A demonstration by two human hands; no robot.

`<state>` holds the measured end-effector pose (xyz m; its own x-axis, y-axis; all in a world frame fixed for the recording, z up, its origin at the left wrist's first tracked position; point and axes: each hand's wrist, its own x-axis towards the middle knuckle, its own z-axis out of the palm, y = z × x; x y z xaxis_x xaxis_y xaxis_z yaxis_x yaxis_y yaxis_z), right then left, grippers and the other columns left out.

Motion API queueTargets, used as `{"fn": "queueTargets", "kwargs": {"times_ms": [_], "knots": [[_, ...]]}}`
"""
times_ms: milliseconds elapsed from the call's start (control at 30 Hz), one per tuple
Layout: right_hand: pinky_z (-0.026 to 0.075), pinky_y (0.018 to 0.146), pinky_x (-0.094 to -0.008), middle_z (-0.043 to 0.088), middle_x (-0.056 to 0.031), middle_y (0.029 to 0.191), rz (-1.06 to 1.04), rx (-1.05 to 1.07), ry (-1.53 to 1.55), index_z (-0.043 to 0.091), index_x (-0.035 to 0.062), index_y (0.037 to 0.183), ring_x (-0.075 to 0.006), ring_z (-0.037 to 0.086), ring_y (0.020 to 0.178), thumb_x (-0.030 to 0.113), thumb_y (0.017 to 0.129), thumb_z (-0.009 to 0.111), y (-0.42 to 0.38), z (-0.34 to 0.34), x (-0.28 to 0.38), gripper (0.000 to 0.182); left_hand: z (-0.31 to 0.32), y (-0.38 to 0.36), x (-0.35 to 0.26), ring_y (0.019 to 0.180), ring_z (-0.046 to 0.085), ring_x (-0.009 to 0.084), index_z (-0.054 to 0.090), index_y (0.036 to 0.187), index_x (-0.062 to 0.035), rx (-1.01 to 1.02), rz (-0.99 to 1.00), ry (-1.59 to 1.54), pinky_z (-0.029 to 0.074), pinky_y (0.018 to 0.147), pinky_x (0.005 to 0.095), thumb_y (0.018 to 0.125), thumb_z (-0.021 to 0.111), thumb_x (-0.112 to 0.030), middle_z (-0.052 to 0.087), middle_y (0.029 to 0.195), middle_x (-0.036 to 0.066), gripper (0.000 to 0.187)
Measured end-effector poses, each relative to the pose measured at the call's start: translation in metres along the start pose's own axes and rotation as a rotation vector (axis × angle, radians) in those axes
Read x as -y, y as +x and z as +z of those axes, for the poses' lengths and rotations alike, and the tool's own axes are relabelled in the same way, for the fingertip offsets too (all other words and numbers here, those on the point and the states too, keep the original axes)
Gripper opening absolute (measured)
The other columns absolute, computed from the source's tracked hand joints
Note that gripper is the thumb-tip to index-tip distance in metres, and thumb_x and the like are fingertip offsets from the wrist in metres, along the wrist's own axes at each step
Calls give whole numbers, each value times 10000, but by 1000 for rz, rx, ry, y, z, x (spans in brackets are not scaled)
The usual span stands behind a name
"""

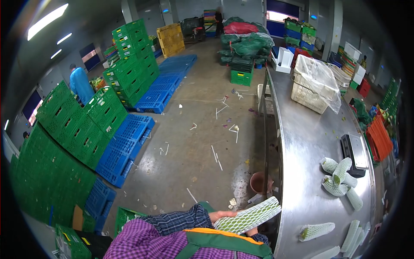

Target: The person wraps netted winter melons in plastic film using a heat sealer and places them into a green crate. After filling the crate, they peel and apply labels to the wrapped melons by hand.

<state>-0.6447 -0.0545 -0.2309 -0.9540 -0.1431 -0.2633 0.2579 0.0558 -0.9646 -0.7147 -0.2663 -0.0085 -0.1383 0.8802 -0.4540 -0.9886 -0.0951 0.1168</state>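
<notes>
Foam-netted produce (248,217) in left hand (224,214)

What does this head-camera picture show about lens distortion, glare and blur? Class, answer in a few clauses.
Head view: fisheye lens bends the steel table's edge and the green crate stacks into curves, with black vignette corners; ceiling lights blow out white; the wet floor and tabletop show soft glare; the hand holding a foam-netted item looks fairly sharp; the far figure's face is blurred.
</notes>
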Motion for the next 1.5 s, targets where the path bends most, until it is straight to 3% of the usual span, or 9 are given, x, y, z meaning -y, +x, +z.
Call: {"fn": "queueTargets", "kwargs": {"times_ms": [200, 367, 600, 667, 800, 867, 900, 1167, 1500], "knots": [[368, 986, -381, 524, -150, 1247, -95, -139, -349, 514, 41, 1204, -279, 485, 1156, 254, 876, 537, -34, 24, 69, 392, -10, -10, 4, 892, 654, 188, 417, 1324, -56, 27, -34, 24, 555, 776, 326, 898, 539, -294, 622, 1117, 139, 503], [400, 949, -373, 545, -145, 1216, -58, -156, -76, 503, 18, 1202, -267, 517, 1109, 232, 898, 514, -31, 31, 37, 372, -25, -14, 0, 1057, 584, 187, 220, 1438, -119, 235, -116, 71, 493, 897, 344, 914, 497, -277, 498, 1305, 110, 613], [427, 916, -374, 566, -135, 1169, -7, -430, -176, 497, 7, 1187, -245, 543, 1059, 211, 912, 501, -72, 80, 78, 342, -7, -51, 12, 996, 621, 211, 276, 1411, -108, 275, -127, 23, 530, 849, 370, 917, 514, -247, 562, 1219, 130, 566], [433, 911, -377, 569, -119, 1145, 79, -507, 847, 480, 14, 1188, -218, 552, 1032, 195, 924, 485, -78, 100, 103, 321, -19, -56, 20, 1006, 617, 203, 271, 1413, -102, 254, -152, 23, 524, 856, 366, 915, 516, -238, 542, 1246, 132, 571], [426, 946, -445, 513, -117, 1260, -212, -673, 1100, 401, 54, 1308, -282, 520, 1116, 501, 930, 388, -114, 113, 145, 586, -33, -62, 35, 1005, 616, 196, 323, 1390, -92, 243, -165, 14, 506, 875, 353, 907, 532, -250, 564, 1222, 126, 550], [414, 961, -451, 473, -120, 1313, -187, -418, 1131, 349, 77, 1357, -289, 493, 1160, 636, 882, 335, -150, 109, 144, 734, -47, -57, 49, 974, 628, 200, 342, 1380, -80, 145, -241, -16, 503, 873, 356, 901, 545, -262, 570, 1216, 121, 551], [429, 889, -388, 523, -88, 1241, -137, -497, 1036, 380, 93, 1329, -224, 524, 1086, 698, 856, 289, -162, 115, 159, 774, -49, -55, 54, 1034, 597, 179, 297, 1396, -64, 181, -283, -1, 477, 906, 341, 895, 552, -249, 535, 1259, 119, 592], [430, 915, -383, 573, -102, 1149, -134, -791, 948, 467, -16, 1192, -210, 560, 1031, 303, 898, 545, -229, 128, 182, 441, -5, -48, 97, 1187, 478, 153, 162, 1432, -45, 364, -256, 546, 408, 982, 300, 907, 537, -240, 407, 1364, 93, 674], [368, 985, -386, 553, -92, 1164, -571, -1067, 1100, 464, 16, 1214, -228, 502, 1117, 156, 793, 564, -353, 105, 134, 455, 42, -6, 190, 1191, 488, 247, 345, 1352, -4, 213, -488, 266, 397, 1017, 365, 961, 393, -381, 457, 1331, 159, 545]]}}
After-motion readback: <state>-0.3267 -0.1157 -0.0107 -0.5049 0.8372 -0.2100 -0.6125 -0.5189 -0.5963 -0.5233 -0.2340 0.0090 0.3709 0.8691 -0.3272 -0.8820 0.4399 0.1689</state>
